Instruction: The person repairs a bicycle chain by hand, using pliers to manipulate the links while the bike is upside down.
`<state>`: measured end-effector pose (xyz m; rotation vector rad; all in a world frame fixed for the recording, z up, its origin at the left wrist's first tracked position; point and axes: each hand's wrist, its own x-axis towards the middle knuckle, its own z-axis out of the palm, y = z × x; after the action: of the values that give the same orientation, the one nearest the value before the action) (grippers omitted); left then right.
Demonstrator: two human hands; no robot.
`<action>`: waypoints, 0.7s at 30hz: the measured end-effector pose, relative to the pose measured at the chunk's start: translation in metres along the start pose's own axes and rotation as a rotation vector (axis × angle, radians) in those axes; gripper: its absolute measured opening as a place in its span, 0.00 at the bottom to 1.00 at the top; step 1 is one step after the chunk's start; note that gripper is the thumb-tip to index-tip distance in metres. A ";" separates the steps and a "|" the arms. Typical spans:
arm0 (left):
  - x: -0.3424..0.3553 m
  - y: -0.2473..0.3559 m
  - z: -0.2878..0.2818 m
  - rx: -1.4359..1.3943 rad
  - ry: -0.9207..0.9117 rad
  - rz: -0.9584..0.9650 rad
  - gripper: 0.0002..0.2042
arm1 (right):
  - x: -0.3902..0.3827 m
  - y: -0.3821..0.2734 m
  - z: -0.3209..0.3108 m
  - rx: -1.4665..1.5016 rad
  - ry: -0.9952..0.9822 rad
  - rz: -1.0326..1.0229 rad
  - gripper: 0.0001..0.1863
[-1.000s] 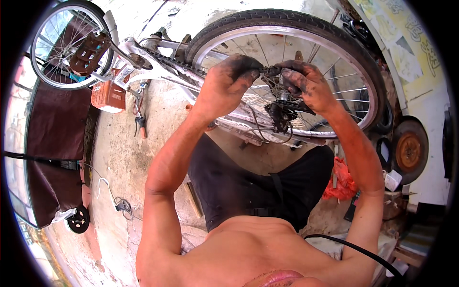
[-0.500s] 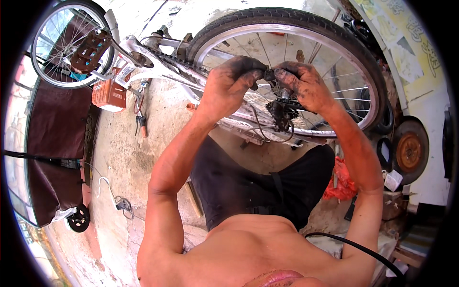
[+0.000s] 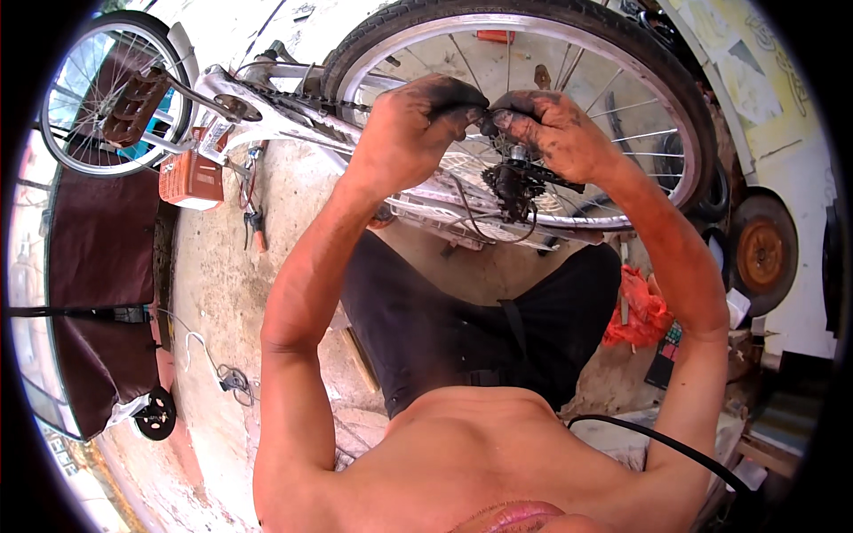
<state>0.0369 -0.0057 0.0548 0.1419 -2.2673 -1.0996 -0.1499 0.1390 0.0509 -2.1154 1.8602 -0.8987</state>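
My left hand [image 3: 409, 129] and my right hand [image 3: 558, 133] meet over the rear hub of a white bicycle [image 3: 293, 124]. Both are blackened with grease, fingertips pinched together around a small dark part that the fingers mostly hide. I cannot tell what it is. Just below my right hand are the dark gears and derailleur [image 3: 511, 188], with a thin cable looping beneath. Behind both hands stands the rear wheel [image 3: 671, 78], its spokes showing between and beside them. A brown pedal [image 3: 133, 108] and the front wheel [image 3: 55, 115] lie farther off at the left.
An orange-red box [image 3: 192, 180] sits below the pedal. To the right are a red plastic bag [image 3: 640, 306] and a rusty-centred wheel [image 3: 761, 256]. A wooden strip [image 3: 361, 360] lies by my left leg. A dark red covered vehicle [image 3: 102, 235] stands at far left.
The bicycle and both hands appear slightly higher and farther left in the view. My fingertips have come closer together over the hub; both hands keep their pinch.
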 end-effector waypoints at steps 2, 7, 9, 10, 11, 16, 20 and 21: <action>-0.002 -0.002 -0.003 -0.074 -0.029 -0.111 0.07 | 0.006 -0.011 -0.003 0.322 -0.082 0.254 0.13; -0.002 -0.003 0.003 -0.062 -0.013 -0.046 0.07 | 0.000 0.006 0.001 0.115 -0.041 0.034 0.13; -0.003 -0.004 0.005 -0.056 0.006 -0.034 0.07 | 0.002 0.001 0.000 0.086 -0.030 0.001 0.13; -0.004 -0.004 0.005 -0.054 0.009 -0.031 0.07 | 0.005 -0.007 -0.002 0.146 -0.058 0.133 0.13; -0.005 -0.004 0.005 -0.052 0.014 -0.029 0.07 | 0.007 -0.015 -0.004 0.205 -0.090 0.264 0.13; -0.004 -0.007 -0.002 0.050 0.000 0.079 0.07 | -0.008 0.004 0.005 -0.232 -0.010 -0.058 0.13; -0.001 -0.006 -0.001 0.128 -0.005 0.143 0.08 | -0.013 0.019 0.010 -0.126 0.032 -0.008 0.13; -0.002 -0.008 -0.001 0.119 -0.003 0.152 0.08 | -0.012 0.018 0.011 -0.075 0.026 0.029 0.13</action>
<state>0.0379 -0.0111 0.0483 0.0150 -2.3053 -0.8873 -0.1592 0.1437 0.0292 -2.1229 1.9618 -0.8670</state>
